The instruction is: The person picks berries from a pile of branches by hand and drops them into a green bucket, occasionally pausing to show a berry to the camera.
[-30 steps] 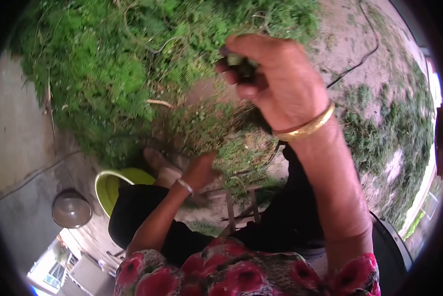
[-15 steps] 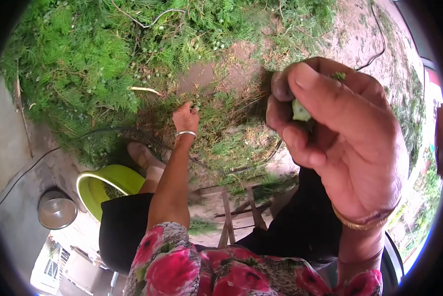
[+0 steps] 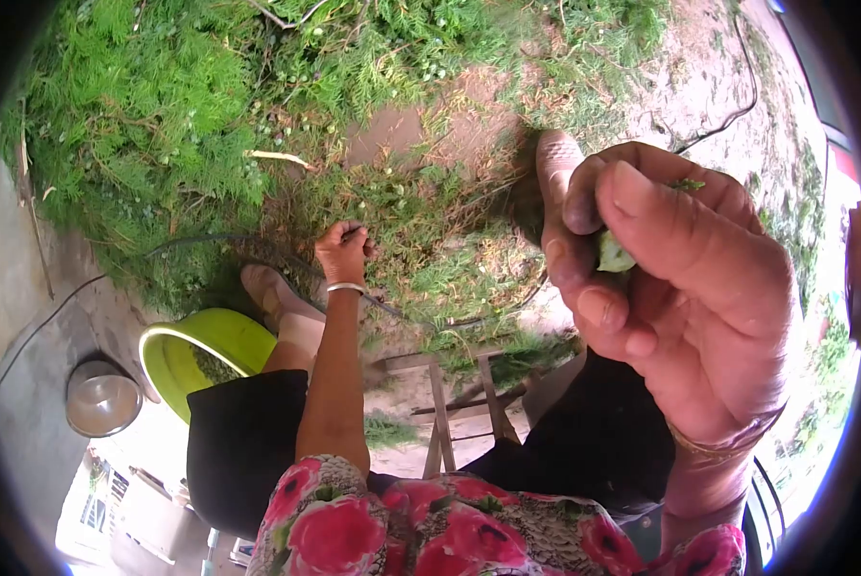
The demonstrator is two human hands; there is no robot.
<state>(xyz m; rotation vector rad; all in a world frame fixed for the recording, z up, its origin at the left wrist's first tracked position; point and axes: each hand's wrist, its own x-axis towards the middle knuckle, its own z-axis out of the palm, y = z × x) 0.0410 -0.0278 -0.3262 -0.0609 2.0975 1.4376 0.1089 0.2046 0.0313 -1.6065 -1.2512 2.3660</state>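
Close to the camera on the right, my right hand (image 3: 699, 288) is closed, its thumb and fingers pinching a pale green cone (image 3: 616, 252). A small green sprig tip (image 3: 687, 184) pokes out behind its thumb. Lower and farther off, my left hand (image 3: 342, 252), with a silver bangle, is curled closed over the litter of clippings (image 3: 421, 230). Whatever its fingers hold, if anything, is hidden. Leafy evergreen branches (image 3: 162, 125) dotted with small pale cones are heaped ahead and to the left.
A yellow-green basin (image 3: 176, 336) with small greenish pieces inside stands by my left leg. Left of it is a metal bowl (image 3: 104, 401). A black cable (image 3: 42, 326) crosses the ground. A wooden frame (image 3: 440, 413) lies between my legs. A peeled stick (image 3: 277, 156) rests on the clippings.
My left hand has drawn back toward my body and slightly left. My right hand has shifted a little right and down, still pinching the cone, and my right foot now shows behind it.
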